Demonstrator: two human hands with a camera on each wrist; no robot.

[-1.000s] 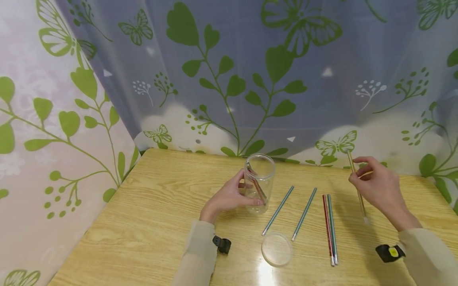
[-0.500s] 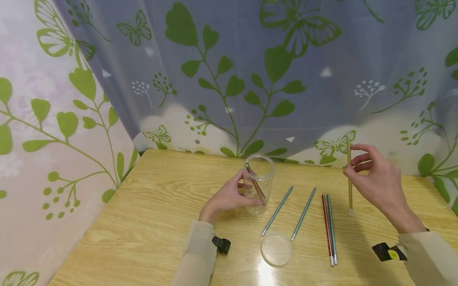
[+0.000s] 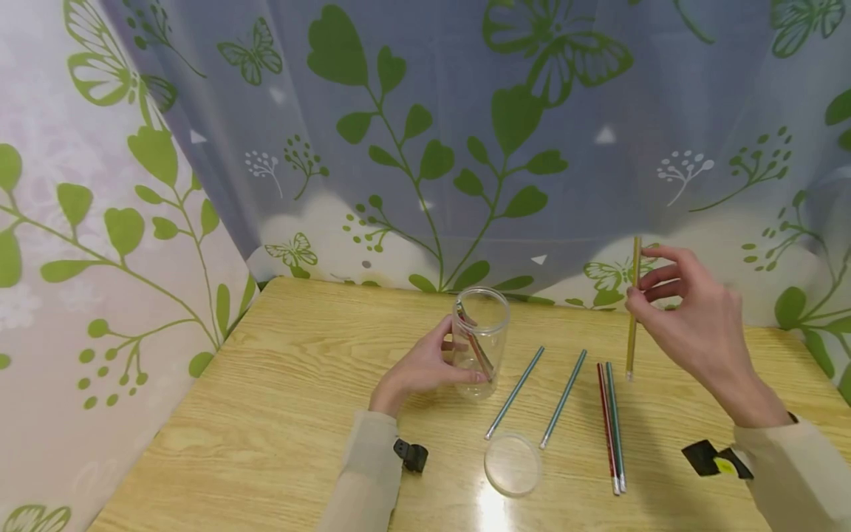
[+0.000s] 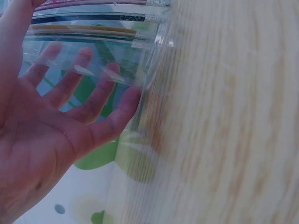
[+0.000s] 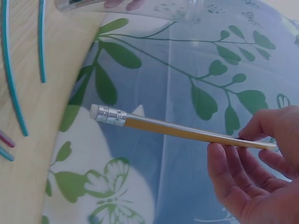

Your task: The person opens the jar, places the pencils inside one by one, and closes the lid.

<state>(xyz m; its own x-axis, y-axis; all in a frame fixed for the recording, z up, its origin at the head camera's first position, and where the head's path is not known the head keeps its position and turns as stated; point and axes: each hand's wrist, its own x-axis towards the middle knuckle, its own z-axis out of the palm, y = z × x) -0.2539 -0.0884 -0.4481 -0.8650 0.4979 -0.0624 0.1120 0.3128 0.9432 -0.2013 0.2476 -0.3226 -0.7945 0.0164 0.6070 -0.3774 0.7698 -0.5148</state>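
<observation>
My left hand (image 3: 428,364) holds a clear plastic jar (image 3: 488,347) upright on the table, thumb in front and fingers behind. Several pencils (image 4: 88,30) lean inside the jar. Between thumb and fingertips, my right hand (image 3: 698,318) pinches a gold-yellow pencil (image 3: 633,310) in the air, nearly vertical, its eraser end (image 5: 107,114) down. To the right of the jar lie two blue pencils (image 3: 515,391), apart from each other. Farther right, a red pencil (image 3: 606,428) lies beside a teal pencil (image 3: 617,428).
A round clear lid (image 3: 513,465) lies on the wooden table (image 3: 279,414) in front of the jar. A patterned curtain (image 3: 412,214) hangs along the table's back edge, and another patterned cloth (image 3: 120,310) covers the left side.
My right hand has lifted the yellow pencil higher and carried it leftward, and the pencil has turned more upright. The left hand and the jar stay in place.
</observation>
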